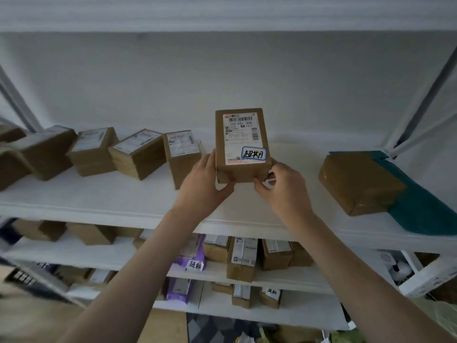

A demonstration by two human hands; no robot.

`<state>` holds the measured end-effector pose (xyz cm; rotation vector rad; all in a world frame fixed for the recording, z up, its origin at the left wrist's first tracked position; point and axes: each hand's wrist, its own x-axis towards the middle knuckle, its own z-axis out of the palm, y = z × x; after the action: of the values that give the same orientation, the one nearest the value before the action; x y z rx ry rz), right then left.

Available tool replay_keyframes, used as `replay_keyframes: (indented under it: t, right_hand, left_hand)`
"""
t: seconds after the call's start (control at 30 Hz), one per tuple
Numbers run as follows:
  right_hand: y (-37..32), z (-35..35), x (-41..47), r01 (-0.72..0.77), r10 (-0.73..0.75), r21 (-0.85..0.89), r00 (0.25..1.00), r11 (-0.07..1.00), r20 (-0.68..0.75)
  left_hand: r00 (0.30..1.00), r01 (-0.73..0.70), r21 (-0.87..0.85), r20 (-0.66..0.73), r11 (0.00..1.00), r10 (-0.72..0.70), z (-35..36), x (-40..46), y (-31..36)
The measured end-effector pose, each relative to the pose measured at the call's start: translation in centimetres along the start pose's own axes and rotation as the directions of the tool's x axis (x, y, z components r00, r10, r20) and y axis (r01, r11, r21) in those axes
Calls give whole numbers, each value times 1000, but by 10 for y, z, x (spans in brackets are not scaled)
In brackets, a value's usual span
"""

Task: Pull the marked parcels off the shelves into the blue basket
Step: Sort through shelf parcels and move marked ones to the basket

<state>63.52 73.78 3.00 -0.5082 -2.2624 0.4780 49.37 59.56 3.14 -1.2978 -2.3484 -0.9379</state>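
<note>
Head view: both hands on one brown cardboard parcel (241, 144) at the front-middle of the top white shelf (99, 196). Left hand (206, 179) grips the parcel's lower left corner, thumb under the front edge, fingers up the left side. Right hand (282, 186) pinches the lower right corner, thumb at the front face, fingers curled round the side. Parcel looks tipped up, label face toward the camera; can't tell whether its base is touching the shelf. Shipping label carries a barcode plus a blue-bordered sticker (254, 153) with handwritten black characters at the lower right.

Same shelf, left of the hands: row of small brown boxes (138, 154) with white labels, packed close, several tilted. Right, well apart: flat brown-taped package (358, 181) lying on a teal mailer bag (425, 204).

Lower shelves: more brown boxes, a purple pouch (195, 253) with a handwritten white tag, and a box (270, 295) lower down with a similar tag. Blue basket not in frame.
</note>
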Motion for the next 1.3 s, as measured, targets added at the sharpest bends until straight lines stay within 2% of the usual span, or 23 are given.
replay_keyframes:
  t: [0.23,0.37,0.47,0.57,0.77,1.07,1.3]
  right_hand:
    - [-76,44,-12,74,-84,103,992,992,97]
    - [-134,83,-26,83,-102,121,981,989,163]
    - [-186,116,-37,107,-123,96,975,990,186]
    - [-248,153,-52,134,-164,145,962,980,220]
    - [-369,234,-80,182,-221,152,927,972,303]
    - [-517,360,-108,369,-385,131,792,920,474]
    - [-605,475,-95,496,-492,142,703,857,514]
  left_hand:
    - [994,98,22,-49,995,-97,-62,-53,-52]
    - [983,176,32,-49,984,-175,-103,-91,-103]
    - [970,233,44,-76,972,-229,-140,-124,-146]
    - [963,253,40,-104,967,-248,-186,-158,-189]
    - [949,311,121,-86,943,-302,-277,-230,-294]
    - [880,474,206,-142,856,-453,-377,-324,-438]
    - [843,537,210,-137,817,-520,-428,-350,-561]
